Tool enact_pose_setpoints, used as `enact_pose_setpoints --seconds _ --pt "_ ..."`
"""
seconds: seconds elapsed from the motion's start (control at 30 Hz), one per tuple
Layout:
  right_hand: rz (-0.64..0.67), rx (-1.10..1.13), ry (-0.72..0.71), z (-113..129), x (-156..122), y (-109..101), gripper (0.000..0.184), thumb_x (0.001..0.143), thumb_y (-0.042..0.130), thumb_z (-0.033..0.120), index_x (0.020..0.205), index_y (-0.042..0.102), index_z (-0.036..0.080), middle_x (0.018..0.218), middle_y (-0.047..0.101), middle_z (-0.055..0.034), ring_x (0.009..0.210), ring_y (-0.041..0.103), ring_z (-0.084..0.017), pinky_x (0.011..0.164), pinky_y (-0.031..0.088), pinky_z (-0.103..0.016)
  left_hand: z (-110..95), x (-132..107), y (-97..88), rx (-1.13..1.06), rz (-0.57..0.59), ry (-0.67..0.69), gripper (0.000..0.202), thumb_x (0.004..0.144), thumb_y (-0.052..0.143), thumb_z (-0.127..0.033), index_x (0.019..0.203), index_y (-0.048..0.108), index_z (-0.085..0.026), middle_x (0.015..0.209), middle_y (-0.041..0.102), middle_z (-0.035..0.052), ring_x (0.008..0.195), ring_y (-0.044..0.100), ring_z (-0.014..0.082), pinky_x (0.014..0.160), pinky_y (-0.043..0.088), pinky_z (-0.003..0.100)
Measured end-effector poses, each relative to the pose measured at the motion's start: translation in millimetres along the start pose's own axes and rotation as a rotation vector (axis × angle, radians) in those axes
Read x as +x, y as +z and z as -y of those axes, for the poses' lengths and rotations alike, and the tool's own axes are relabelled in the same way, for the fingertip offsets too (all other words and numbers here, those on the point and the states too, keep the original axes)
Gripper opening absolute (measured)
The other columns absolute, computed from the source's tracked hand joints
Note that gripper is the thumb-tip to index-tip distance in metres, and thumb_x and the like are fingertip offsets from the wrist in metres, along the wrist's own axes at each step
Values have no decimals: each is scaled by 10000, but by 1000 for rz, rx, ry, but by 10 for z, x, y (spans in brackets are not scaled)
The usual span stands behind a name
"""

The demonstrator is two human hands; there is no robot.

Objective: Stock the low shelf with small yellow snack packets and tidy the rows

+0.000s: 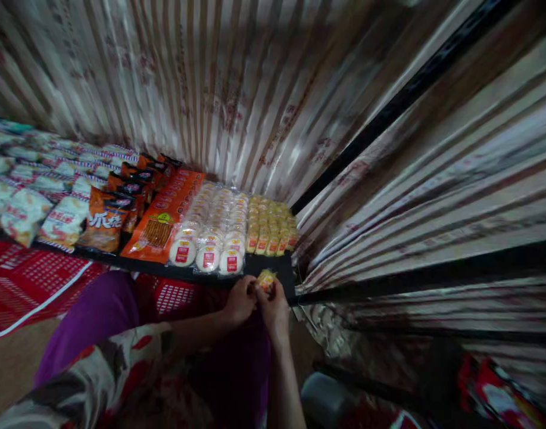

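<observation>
In front of my knees, at the front edge of a dark shelf, a small yellow wrapped snack cake (267,278) is held up between my hands. My right hand (275,307) pinches it with thumb and fingers from the right. On its left side my left hand (241,301) is closed, the fingertips gripping the wrapper's edge. Just beyond stand rows of matching yellow wrapped snack cakes (271,225). Left of those lie rows of round white wrapped biscuits (209,259) with red labels. The fingertips are dim and small, so their exact grip is hard to see.
Further left are a large orange snack bag (159,223), orange and brown packets (106,220) and many white packets (65,220). A striped curtain (237,89) hangs behind, crossed by black poles (366,131). Red baskets (44,268) sit below the shelf.
</observation>
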State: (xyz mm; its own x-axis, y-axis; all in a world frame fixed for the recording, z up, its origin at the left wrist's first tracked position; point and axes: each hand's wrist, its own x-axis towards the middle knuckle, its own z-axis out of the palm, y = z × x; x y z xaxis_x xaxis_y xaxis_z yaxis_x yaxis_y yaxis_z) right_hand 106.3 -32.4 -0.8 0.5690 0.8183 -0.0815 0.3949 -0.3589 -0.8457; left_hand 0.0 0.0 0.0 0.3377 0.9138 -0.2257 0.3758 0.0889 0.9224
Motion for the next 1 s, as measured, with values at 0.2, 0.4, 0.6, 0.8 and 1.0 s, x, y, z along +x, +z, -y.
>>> enact_pose_setpoints --seconds 0.2,0.4,0.6,0.8,1.0 --pt "-196 -80 -167 -43 209 -26 589 735 562 504 1180 583 119 970 671 -116 845 623 -220 769 492 -329 -168 213 120 82 -3 22 296 802 484 -91 1062 594 -178 996 622 56 927 604 164 880 473 289" --pt "-399 -286 -265 -107 507 -72 664 805 446 536 1212 540 20 1072 606 -234 980 580 -298 865 459 -419 -302 432 221 145 45 72 452 776 410 -2 1202 524 -102 1124 626 120 1061 589 173 990 421 292" --pt "-501 -341 -343 -142 731 -7 586 865 393 453 1267 497 39 1177 578 -228 1119 524 -304 952 408 -437 -368 616 273 163 75 124 474 751 416 0 1193 535 -122 1191 618 101 1061 601 157 995 432 280" --pt "-528 -278 -230 -133 863 53 625 858 398 428 1367 390 67 1283 522 -235 1112 542 -310 880 445 -425 -543 756 270 194 47 159 474 799 414 -48 1264 493 -96 1236 589 123 1123 570 164 1008 426 279" --pt "-557 -274 -231 -98 1002 23 593 864 392 397 1368 394 85 1285 530 -219 1124 537 -297 891 439 -417 -706 850 208 457 38 367 346 865 410 -100 1175 565 -92 1202 608 127 1122 570 186 977 458 283"
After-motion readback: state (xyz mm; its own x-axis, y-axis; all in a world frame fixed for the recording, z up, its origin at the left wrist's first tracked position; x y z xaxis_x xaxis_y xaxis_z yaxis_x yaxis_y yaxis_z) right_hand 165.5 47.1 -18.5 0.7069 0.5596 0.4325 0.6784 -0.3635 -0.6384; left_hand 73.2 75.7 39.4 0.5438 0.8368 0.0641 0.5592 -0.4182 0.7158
